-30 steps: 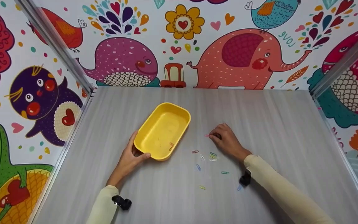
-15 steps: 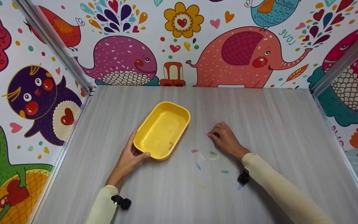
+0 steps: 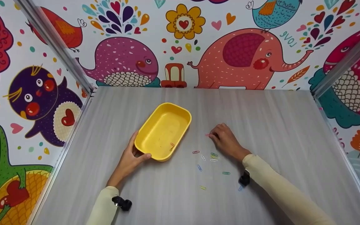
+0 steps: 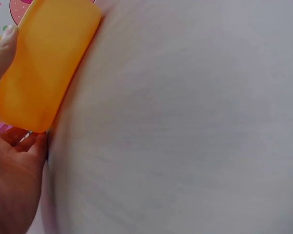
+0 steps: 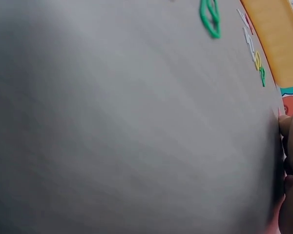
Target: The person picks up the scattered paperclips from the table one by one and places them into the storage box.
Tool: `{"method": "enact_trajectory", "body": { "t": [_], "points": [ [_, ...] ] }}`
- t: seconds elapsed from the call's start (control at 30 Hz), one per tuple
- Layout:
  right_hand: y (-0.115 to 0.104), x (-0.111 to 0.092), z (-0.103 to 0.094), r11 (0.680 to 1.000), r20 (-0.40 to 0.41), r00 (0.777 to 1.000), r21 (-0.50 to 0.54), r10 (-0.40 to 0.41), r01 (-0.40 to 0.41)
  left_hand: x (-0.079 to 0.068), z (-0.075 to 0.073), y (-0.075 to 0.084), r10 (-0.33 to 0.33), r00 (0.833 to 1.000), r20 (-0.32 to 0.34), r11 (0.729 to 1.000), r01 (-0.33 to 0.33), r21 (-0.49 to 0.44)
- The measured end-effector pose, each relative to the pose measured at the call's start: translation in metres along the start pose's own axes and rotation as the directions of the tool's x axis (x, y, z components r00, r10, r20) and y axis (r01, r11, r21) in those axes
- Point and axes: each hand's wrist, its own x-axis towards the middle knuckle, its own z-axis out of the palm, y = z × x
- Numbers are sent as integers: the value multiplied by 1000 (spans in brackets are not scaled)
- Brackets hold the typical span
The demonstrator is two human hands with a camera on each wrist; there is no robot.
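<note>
My left hand (image 3: 130, 162) holds a yellow plastic box (image 3: 162, 128) by its near left corner. The thumb lies on the near rim and the fingers reach along the left side, as the left wrist view also shows. Two orange-looking paper clips (image 3: 172, 145) lie inside the box. To the right, my right hand (image 3: 227, 140) pinches a pink paper clip (image 3: 207, 135) between thumb and fingertips, low over the table. The hand hides part of that clip.
Loose paper clips lie on the grey table: red (image 3: 196, 152), green (image 3: 226, 173), blue (image 3: 199, 167), yellow (image 3: 202, 187) and a small cluster (image 3: 213, 157). Another blue clip (image 3: 241, 188) is near the right wrist camera (image 3: 244, 178). Patterned panels (image 3: 183, 47) enclose the table.
My right hand has shifted very slightly left with the pink paper clip between its fingers. The left hand and the yellow box have stayed in place.
</note>
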Motion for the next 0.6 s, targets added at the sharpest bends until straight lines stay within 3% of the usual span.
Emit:
{"method": "enact_trajectory", "body": {
  "t": [0.33,0.6],
  "points": [
    [2,0,2,999,2,1000,-22,-23,23,1,0,-1,-10,1000,-4,1000,10,4],
    [-4,0,-5,988,54,994,116,93,-99,0,-1,-2,-9,1000,-4,1000,9,9]
  ]
}}
